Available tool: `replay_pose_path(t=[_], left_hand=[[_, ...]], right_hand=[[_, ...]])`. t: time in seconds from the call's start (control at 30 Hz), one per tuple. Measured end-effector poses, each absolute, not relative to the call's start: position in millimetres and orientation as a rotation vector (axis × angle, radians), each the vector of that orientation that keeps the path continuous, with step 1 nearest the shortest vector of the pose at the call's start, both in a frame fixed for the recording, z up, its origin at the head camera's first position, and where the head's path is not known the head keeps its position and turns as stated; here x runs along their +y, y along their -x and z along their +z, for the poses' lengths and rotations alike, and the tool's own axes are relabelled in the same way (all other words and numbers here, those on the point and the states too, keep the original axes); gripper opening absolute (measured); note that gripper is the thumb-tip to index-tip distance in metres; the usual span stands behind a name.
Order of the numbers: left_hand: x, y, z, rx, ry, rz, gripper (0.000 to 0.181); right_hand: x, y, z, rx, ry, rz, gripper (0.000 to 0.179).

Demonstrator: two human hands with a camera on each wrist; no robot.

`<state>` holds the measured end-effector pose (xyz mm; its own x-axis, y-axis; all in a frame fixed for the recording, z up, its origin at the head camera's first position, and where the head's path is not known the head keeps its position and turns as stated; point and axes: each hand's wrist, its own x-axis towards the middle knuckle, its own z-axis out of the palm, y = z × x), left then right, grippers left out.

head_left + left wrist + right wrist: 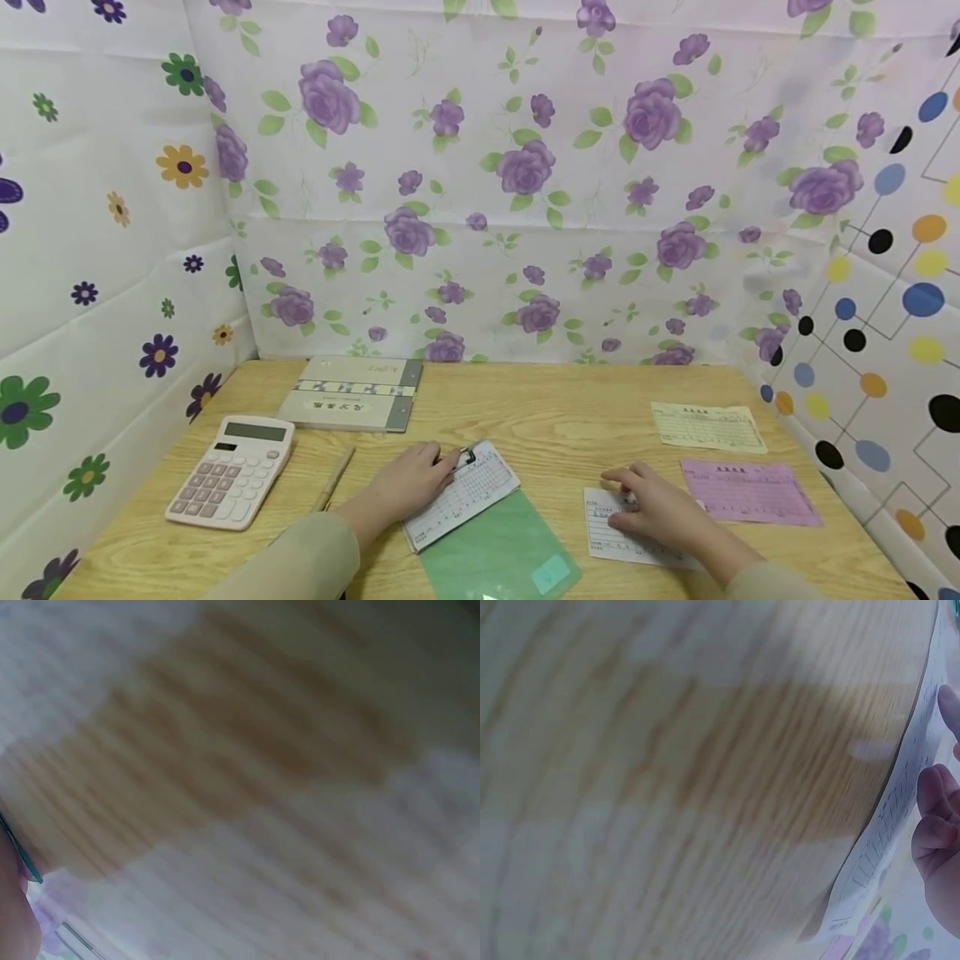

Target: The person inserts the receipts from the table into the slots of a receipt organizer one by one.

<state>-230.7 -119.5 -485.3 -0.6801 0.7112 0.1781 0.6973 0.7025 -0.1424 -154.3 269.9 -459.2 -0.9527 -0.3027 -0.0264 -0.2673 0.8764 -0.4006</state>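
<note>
My left hand grips the top end of a green clipboard, its thumb at the metal clip. A white printed form lies under that clip. In the left wrist view, a teal edge of the board shows beside the fingers at the far left. My right hand is over a loose white form on the table, thumb and fingers apart. The right wrist view shows its fingers loosely bent close over that form, which partly hides beneath the hand in the head view.
A pink form and a yellow form lie to the right on the wooden table. At the left are a calculator, a slim tan pen and a grey account book. Patterned cloth walls enclose the table.
</note>
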Motion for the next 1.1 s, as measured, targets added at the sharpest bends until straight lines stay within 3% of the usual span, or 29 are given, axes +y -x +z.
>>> replay_pose_path(t=[0.5,0.73,1.1], left_hand=[[-120,230,-488,-2.650,1.109,0.102,0.045],[-121,231,-489,-2.644,1.106,0.077,0.045],[-120,228,-486,-2.649,1.108,0.073,0.045]], right_hand=[[339,129,-453,2.907,0.195,-0.643,0.058],[366,117,-466,2.836,0.273,-0.656,0.059],[358,108,-472,2.800,0.260,-0.737,0.059]])
